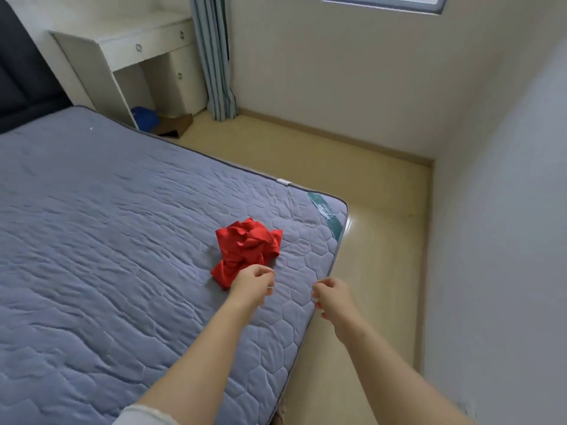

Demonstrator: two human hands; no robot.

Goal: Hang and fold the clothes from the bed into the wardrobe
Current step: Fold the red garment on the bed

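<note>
Mattress [107, 240]: crumpled red garment [245, 246], left hand [253, 282] just beside.

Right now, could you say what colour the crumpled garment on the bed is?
The crumpled garment is bright red; head view.

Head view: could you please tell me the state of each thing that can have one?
red garment: crumpled in a heap on the mattress.
left hand: fingers loosely curled, empty, at the garment's near edge.
right hand: fingers loosely curled, empty.
desk drawers: shut.
curtain: gathered to one side.
</note>
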